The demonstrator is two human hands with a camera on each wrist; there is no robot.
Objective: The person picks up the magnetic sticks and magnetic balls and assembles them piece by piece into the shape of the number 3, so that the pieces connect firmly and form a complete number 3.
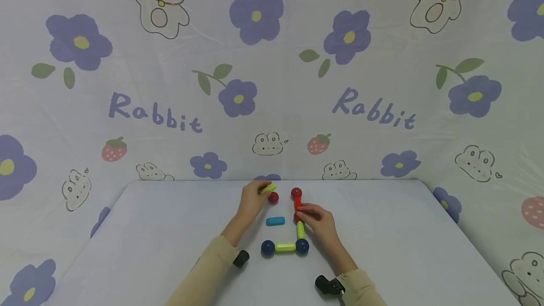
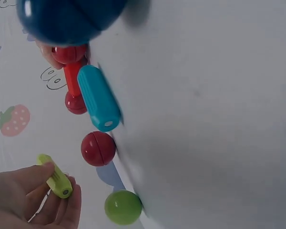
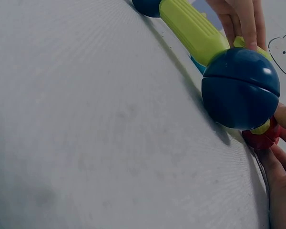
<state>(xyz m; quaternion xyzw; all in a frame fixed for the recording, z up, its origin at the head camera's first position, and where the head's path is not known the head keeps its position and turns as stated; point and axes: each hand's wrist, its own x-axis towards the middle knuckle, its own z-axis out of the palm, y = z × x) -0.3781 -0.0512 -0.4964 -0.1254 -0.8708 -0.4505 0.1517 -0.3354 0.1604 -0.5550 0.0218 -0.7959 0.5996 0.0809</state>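
Note:
My left hand (image 1: 251,198) pinches a yellow-green rod (image 1: 270,187) above the table's back part; the left wrist view shows the rod (image 2: 60,183) between thumb and fingers. Just below it lies a loose red ball (image 1: 273,198). My right hand (image 1: 319,222) grips the lower red ball (image 1: 297,217) of a joined chain. From that ball a red rod (image 1: 298,201) runs back to another red ball (image 1: 296,193), and a yellow-green rod (image 1: 301,230) runs forward to a dark blue ball (image 1: 302,246). Another yellow-green rod (image 1: 285,247) joins this to a left blue ball (image 1: 268,248).
A loose light blue rod (image 1: 275,221) lies between the hands, left of the chain. A green ball (image 2: 123,207) sits near the table's far edge in the left wrist view. Behind the white table (image 1: 403,230) hangs a patterned cloth (image 1: 272,84).

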